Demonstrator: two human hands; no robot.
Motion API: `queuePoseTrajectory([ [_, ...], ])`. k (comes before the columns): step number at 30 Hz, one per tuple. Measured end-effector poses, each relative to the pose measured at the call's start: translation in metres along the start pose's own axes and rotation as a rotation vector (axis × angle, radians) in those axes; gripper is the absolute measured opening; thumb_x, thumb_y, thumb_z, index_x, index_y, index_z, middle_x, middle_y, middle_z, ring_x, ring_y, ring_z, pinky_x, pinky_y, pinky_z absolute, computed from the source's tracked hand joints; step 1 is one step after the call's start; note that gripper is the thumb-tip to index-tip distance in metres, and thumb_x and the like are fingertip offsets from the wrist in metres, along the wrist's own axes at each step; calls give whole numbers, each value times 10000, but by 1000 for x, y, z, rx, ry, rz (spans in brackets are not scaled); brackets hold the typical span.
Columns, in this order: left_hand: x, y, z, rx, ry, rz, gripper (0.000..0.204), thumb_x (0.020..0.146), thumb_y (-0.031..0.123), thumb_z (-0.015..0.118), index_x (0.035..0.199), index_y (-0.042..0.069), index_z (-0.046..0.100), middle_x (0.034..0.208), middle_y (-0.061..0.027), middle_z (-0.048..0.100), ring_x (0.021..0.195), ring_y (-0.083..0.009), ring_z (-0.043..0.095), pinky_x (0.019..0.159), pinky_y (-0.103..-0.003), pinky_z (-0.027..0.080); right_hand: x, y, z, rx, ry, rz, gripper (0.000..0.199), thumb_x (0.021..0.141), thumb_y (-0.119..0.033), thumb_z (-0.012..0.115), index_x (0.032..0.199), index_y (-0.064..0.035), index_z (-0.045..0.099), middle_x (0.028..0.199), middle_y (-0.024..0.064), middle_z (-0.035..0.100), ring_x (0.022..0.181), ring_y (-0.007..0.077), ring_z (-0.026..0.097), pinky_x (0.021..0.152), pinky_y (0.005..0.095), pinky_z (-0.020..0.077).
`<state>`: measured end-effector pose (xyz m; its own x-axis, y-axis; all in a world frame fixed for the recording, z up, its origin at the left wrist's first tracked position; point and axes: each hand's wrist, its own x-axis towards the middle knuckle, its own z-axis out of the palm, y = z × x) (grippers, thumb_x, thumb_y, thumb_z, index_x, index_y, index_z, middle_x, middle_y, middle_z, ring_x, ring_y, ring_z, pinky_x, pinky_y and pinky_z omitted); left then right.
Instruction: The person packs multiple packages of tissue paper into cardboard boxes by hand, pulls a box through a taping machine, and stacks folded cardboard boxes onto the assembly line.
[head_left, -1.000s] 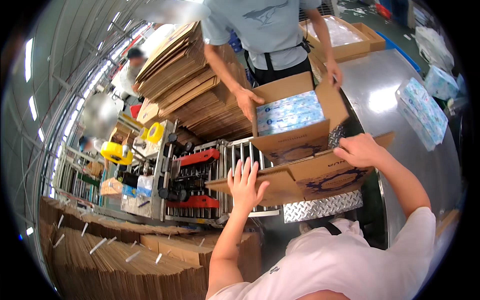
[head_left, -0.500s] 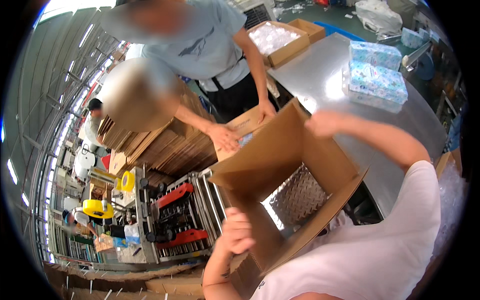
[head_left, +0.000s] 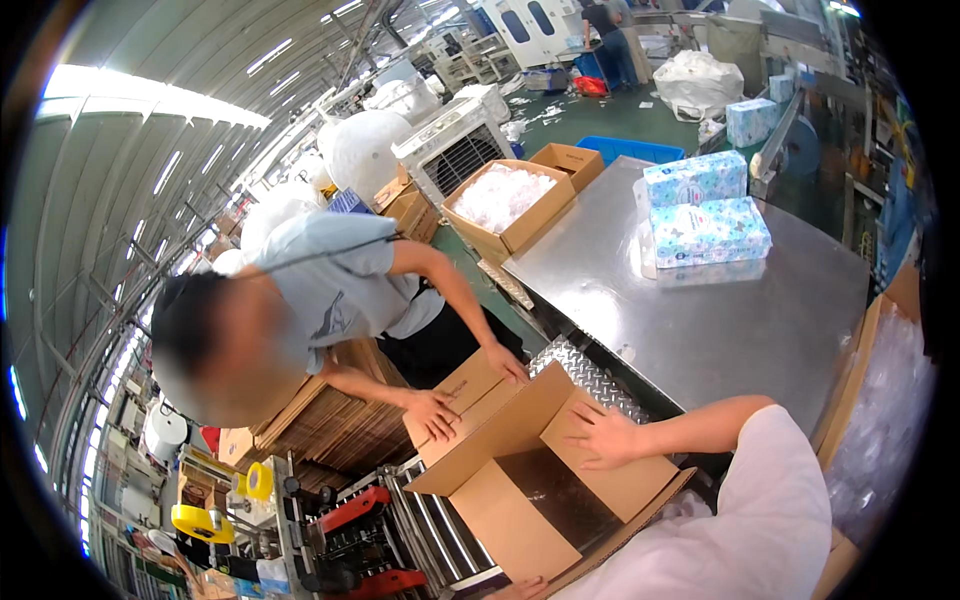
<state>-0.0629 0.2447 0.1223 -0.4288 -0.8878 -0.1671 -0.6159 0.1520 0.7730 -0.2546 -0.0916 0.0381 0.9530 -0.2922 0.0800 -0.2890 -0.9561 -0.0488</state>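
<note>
An open cardboard box (head_left: pixel 560 410) tilts in front of me at the bottom centre. Two of its flaps fold inward, and a dark brown surface shows between them. My right hand (head_left: pixel 608 437) lies flat, fingers spread, on the right flap (head_left: pixel 625 480). At the lower edge of the picture my left hand (head_left: pixel 522 590) touches the box's near left corner with fingers stretched out; most of it is cut off. Just beyond stands a closed carton (head_left: pixel 470 395), with both hands of a co-worker (head_left: pixel 340 280) in a light blue shirt resting on it.
A roller conveyor (head_left: pixel 440 530) with red-and-black parts runs at lower left, near yellow tape rolls (head_left: pixel 200 522). A metal table (head_left: pixel 700 330) bears blue patterned packs (head_left: pixel 710 235). Behind are stacked flat cardboard (head_left: pixel 320 420) and a carton of clear plastic (head_left: pixel 500 205). Plastic-filled carton (head_left: pixel 890 420) at right.
My right hand has gone from the box's upper rim down onto a folded-in flap. My left hand, closed before, has moved down to the near corner. The view has shifted; the co-worker leans lower.
</note>
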Motion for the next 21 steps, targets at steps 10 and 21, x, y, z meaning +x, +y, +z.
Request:
queuePoseTrajectory([
  [10, 19, 1, -18, -71, 427, -504, 548, 895, 393, 527, 1323, 65, 428, 1271, -198, 501, 1236, -268, 442, 1056, -481, 294, 86, -52, -153, 600, 393, -519, 288, 887, -352, 534, 886, -72, 597, 943, 126, 601, 863, 264, 565, 741, 431, 412],
  [21, 39, 34, -58, -1408, 382, -57, 575, 914, 459, 489, 1261, 1, 459, 1237, -113, 540, 1201, -217, 457, 1020, -407, 332, -27, 16, -59, 411, 118, 264, 446, 949, -391, 338, 1197, -77, 534, 1217, 119, 565, 1112, 278, 536, 982, 479, 326],
])
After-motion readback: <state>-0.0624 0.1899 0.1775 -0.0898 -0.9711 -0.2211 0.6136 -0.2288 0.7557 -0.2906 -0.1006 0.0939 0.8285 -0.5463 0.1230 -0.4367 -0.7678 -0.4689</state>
